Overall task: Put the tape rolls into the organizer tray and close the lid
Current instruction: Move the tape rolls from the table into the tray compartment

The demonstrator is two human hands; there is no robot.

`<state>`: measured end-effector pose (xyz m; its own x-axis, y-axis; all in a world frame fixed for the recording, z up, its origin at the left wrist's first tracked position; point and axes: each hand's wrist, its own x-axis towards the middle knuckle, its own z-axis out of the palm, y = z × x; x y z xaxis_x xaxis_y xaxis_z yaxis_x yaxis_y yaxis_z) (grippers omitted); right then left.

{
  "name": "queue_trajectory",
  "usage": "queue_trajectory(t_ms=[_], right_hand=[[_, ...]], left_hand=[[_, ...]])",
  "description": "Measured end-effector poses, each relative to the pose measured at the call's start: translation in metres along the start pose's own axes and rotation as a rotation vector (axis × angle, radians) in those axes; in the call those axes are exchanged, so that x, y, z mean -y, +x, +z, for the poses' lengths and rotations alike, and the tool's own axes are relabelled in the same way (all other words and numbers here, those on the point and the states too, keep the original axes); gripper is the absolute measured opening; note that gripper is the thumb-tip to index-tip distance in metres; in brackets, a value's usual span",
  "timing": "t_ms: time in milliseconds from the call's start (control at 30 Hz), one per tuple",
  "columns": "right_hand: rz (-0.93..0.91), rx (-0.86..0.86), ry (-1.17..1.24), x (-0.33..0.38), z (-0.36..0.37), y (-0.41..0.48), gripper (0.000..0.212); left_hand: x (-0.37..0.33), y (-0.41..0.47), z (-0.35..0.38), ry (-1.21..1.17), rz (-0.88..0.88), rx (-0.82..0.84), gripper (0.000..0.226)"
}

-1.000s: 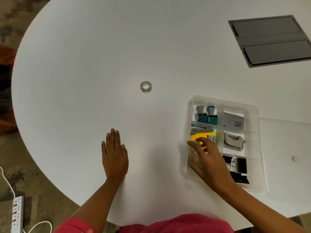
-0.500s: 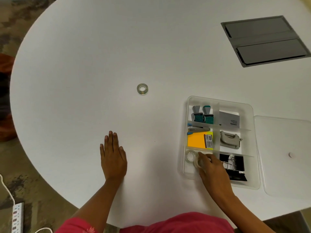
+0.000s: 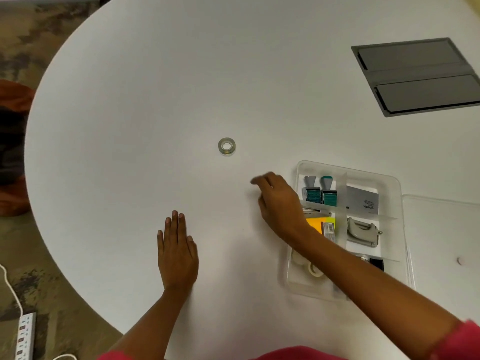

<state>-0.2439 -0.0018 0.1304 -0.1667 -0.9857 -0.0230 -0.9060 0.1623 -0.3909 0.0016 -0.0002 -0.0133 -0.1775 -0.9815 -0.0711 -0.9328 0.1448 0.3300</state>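
A clear tape roll [image 3: 227, 146] lies flat on the white table, well left of the organizer tray [image 3: 389, 183]. In the tray's near left compartment sit two tape rolls [image 3: 313, 269], partly hidden by my right forearm. My right hand [image 3: 279, 203] hovers just left of the tray, holding nothing, its fingers loosely curled and pointing toward the lone roll. Flat on the table lies my left hand [image 3: 178, 252], empty, its fingers together. The clear lid [image 3: 446, 229] rests on the table to the right of the tray.
The tray also holds stamps [image 3: 320, 192], a yellow pad [image 3: 320, 224], a hole punch [image 3: 363, 231], a card [image 3: 363, 200] and black clips [image 3: 376, 263]. A grey cable hatch [image 3: 418, 76] is set in the table at the far right. A power strip [image 3: 24, 336] lies on the floor.
My right hand let go of a tape roll in the tray's near left compartment, left the tray and moved up and left toward the lone roll. My left hand stayed put.
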Motion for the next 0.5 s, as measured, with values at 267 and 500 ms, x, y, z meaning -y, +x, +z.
queue_trajectory(t_ms=[267, 500], right_hand=[[-0.047, 0.234, -0.164, 0.008, 0.046, 0.126, 0.07], [-0.204, 0.337, -0.257, 0.0, 0.068, 0.154, 0.05]], left_hand=[[-0.003, 0.0, -0.004, -0.028, -0.011, 0.001, 0.056], [-0.002, 0.0, -0.003, -0.016, -0.019, 0.006, 0.056]])
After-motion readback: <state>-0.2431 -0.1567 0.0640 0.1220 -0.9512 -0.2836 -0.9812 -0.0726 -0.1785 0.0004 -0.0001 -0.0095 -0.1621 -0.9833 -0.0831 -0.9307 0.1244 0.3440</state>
